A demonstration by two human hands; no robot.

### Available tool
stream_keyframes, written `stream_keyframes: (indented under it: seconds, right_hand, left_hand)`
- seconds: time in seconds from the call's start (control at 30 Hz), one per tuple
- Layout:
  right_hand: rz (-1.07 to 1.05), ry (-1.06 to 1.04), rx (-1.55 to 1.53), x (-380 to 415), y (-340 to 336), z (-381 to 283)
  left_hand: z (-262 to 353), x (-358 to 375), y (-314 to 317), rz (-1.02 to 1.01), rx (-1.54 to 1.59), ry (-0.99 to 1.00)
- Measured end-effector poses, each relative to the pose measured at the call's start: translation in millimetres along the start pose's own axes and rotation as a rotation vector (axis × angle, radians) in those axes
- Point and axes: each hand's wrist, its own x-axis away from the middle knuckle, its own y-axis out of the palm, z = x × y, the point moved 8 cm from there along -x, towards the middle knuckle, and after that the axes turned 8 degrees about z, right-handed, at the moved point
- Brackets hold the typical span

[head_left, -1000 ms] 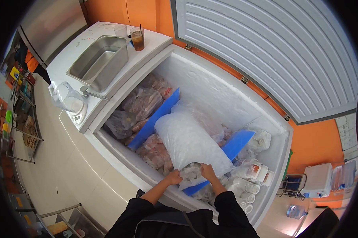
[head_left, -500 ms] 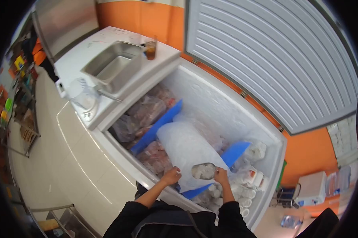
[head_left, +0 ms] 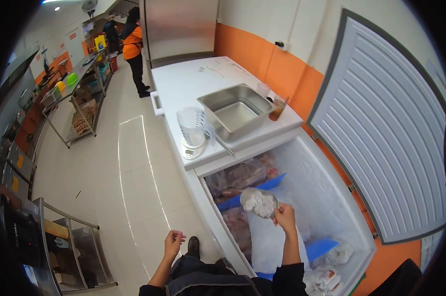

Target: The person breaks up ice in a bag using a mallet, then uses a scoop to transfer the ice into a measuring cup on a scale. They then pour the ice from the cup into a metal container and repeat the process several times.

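A metal scoop (head_left: 259,202) filled with ice is in my right hand (head_left: 285,217), raised over the open chest freezer (head_left: 331,187). Beneath it lies a large white bag (head_left: 272,241), and bagged meat (head_left: 236,228) shows beside a blue divider (head_left: 228,203). My left hand (head_left: 174,242) hovers outside the freezer's front wall, fingers loosely bent and apart, holding nothing. Ahead on the white counter, a clear measuring jug (head_left: 192,127) stands on a small kitchen scale (head_left: 193,151). A deep steel pan (head_left: 237,108) sits behind, with a long handle (head_left: 226,146) beside the jug.
The raised freezer lid (head_left: 381,133) leans back on the right. A glass of brown drink (head_left: 278,108) is near the pan. A person in orange (head_left: 132,43) stands beyond the counter. Steel shelving (head_left: 70,246) is at left, with tiled floor (head_left: 139,182) between.
The view has swung left and up toward the counter. My right hand has lifted the ice-filled scoop away from the bag, and my left hand has let go of the bag and left the freezer.
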Motion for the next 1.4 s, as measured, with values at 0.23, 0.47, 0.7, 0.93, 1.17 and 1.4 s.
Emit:
stream_keyframes:
  seconds: [0.23,0.47,0.7,0.93,1.17,1.4]
  right_hand:
    - [0.018,-0.077,-0.214,-106,84,-139]
    - [0.054,-0.077,-0.238,-146,125,-196]
    - [0.083,-0.039,-0.215,-110,108,-188]
    - [0.167,0.073,-0.180,-65,65,-130]
    - [0.272,0.168,-0.150,-47,47,-95]
    - [0.276,0.214,-0.245,-45,44,-63]
  left_hand:
    - [-156,-23,-144,0.271,-0.051,-0.437]
    - [-91,-137,-118,0.406,-0.339,0.044]
    - [115,-282,48,0.142,0.100,0.233]
    - [134,-298,72,0.229,-0.025,0.156]
    - [136,-299,76,0.291,-0.024,0.100]
    - [190,-215,163,-0.188,0.013,0.802]
